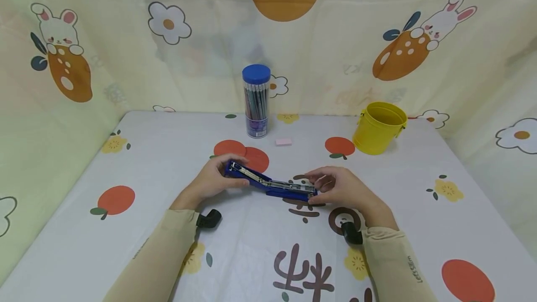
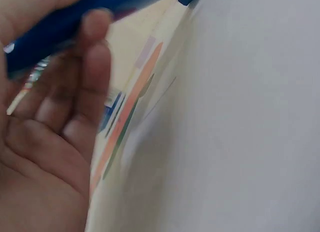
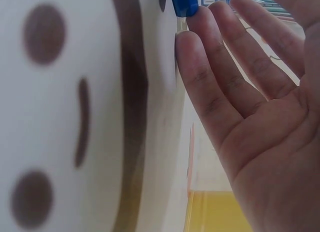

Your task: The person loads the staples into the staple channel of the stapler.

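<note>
A blue stapler (image 1: 268, 183) is spread wide open above the table, its metal inner parts facing up. My left hand (image 1: 216, 176) grips its left arm, thumb on the near side and fingers behind. In the left wrist view the blue stapler (image 2: 55, 30) lies between the thumb and fingers of that hand (image 2: 50, 127). At the stapler's right end, my right hand (image 1: 341, 188) pinches the tip between thumb and fingers. The right wrist view shows the fairly straight fingers of this hand (image 3: 250, 92) at the stapler's blue end (image 3: 185, 3).
A clear tub of pencils (image 1: 257, 101) with a blue lid stands at the back. Near it lies a small pink block (image 1: 283, 142). A yellow bucket (image 1: 375, 134) stands at the back right. The printed tablecloth (image 1: 168, 153) meets a patterned curtain (image 1: 201, 73) behind.
</note>
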Demonstrator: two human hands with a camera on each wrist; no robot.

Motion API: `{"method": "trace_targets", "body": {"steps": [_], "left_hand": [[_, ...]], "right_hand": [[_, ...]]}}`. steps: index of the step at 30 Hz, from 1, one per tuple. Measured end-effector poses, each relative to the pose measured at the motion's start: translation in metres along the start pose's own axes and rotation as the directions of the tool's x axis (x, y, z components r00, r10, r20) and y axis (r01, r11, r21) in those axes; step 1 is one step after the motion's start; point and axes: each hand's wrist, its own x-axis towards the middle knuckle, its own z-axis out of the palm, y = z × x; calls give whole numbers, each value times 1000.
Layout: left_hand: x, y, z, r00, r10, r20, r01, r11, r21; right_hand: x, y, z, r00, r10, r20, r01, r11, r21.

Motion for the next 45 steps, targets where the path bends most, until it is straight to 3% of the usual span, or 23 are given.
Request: {"method": "trace_targets", "body": {"steps": [6, 10, 18, 24, 35, 42, 45], "left_hand": [[2, 9, 5, 999, 48, 14, -46, 991, -125], [2, 15, 10, 996, 83, 15, -79, 986, -148], [5, 26, 19, 988, 151, -25, -153, 984, -96], [9, 31, 28, 979, 200, -36, -203, 976, -84], [7, 33, 43, 982, 188, -19, -188, 982, 31], [9, 36, 52, 971, 238, 20, -238, 964, 119], [9, 37, 56, 975, 222, 28, -223, 963, 150]], "right_hand": [[2, 1, 1, 1000, -8, 4, 8, 1000, -4], [3, 2, 0, 1000, 5, 11, -5, 1000, 4], [4, 0, -3, 1000, 1, 15, 0, 1000, -28], [2, 0, -5, 999, -21, 26, 21, 1000, 16], [-2, 3, -6, 999, -36, 36, 32, 995, 98], [-2, 4, -10, 998, -52, 43, 44, 984, 170], [-2, 4, -10, 997, -67, 42, 58, 981, 183]]}}
